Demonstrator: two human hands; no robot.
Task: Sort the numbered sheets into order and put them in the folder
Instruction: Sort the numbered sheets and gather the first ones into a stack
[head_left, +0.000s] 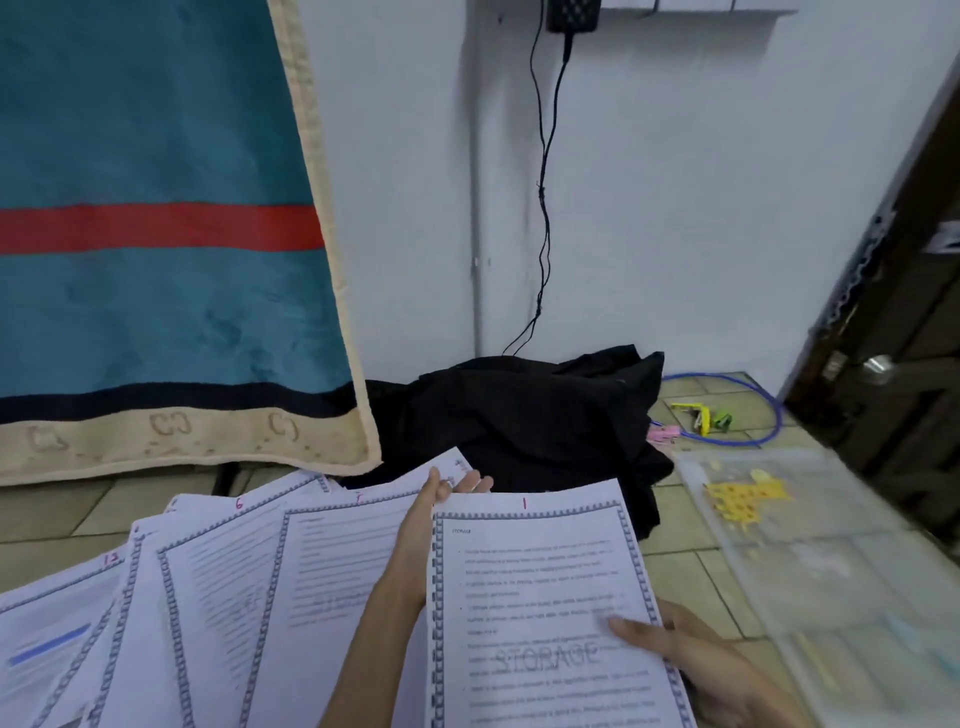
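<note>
Sheet 1 (540, 597), a bordered printed page with a red "1" at its top and a faint "STORAGE" watermark, is held up in front of me. My right hand (696, 660) grips its lower right edge, thumb on the front. My left hand (447, 493) reaches up at its top left corner, with straight fingers showing behind the top edge. To the left lie several fanned numbered sheets (218, 597), marked 5, 6 and 13 among others. The clear plastic folder (831, 571) with a yellow print lies on the floor tiles at the right.
A black cloth (519, 410) is heaped on the floor beyond the sheets. A teal blanket (156, 260) hangs at the left. Coloured pegs (701, 415) and a blue cable loop lie by the wall. A dark door (893, 364) stands at the right.
</note>
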